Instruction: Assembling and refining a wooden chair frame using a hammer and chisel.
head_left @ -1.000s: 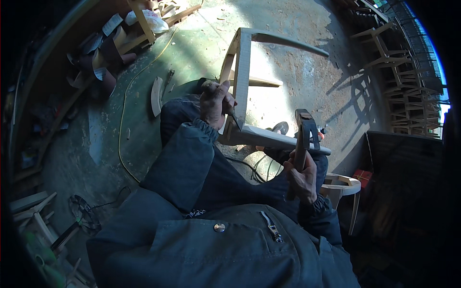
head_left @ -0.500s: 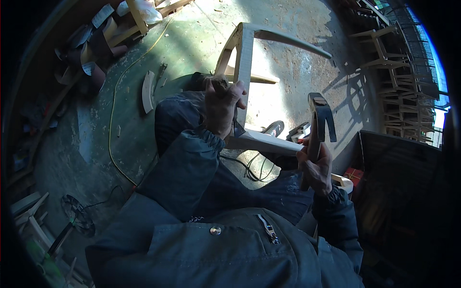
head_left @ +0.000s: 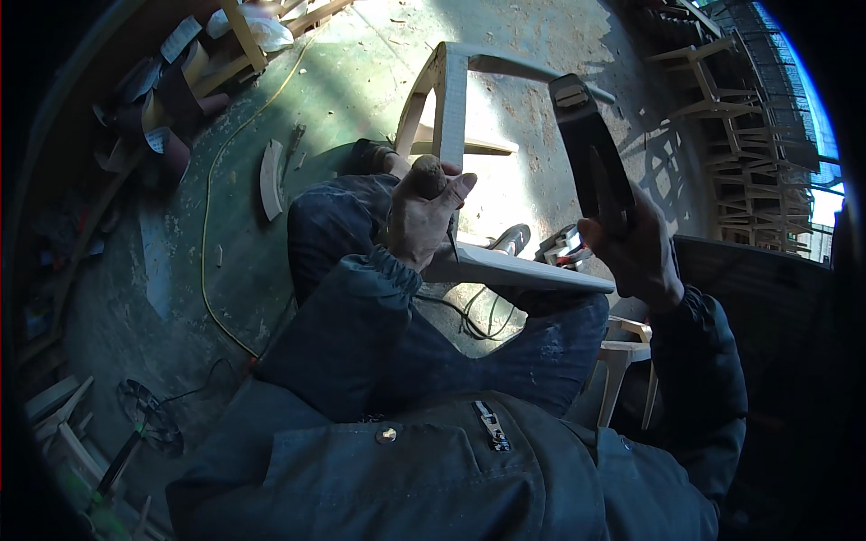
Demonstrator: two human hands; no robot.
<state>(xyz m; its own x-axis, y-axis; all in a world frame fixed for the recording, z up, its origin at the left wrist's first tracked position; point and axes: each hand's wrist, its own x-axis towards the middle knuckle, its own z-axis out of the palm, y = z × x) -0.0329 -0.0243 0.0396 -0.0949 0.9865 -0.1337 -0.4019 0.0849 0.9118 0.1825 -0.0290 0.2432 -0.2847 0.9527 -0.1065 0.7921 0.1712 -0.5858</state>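
A pale wooden chair frame (head_left: 532, 269) rests across my lap, one rail over my thighs and an upright leading away from me. My left hand (head_left: 413, 227) is closed around a chisel (head_left: 428, 175), its rounded wooden handle pointing up. The chisel's narrow metal blade comes out below the fist, close to the corner where upright and rail meet; whether its edge touches the wood is hard to see. At the right, my right hand (head_left: 642, 257) grips a claw hammer (head_left: 591, 149), raised with its dark head up and apart from the chisel. The fingers partly hide the hammer's handle.
A yellow cord (head_left: 208, 207) runs along the floor at the left, near a curved wood piece (head_left: 270, 180). Chair frames (head_left: 744, 135) are stacked at the far right. A small wooden stool (head_left: 622, 350) stands by my right leg. A power tool (head_left: 564, 246) lies beyond the rail.
My right hand has lifted the hammer up and to the right. My left hand has shifted slightly, its thumb now stretched out beside the chisel handle. The chair frame has barely moved.
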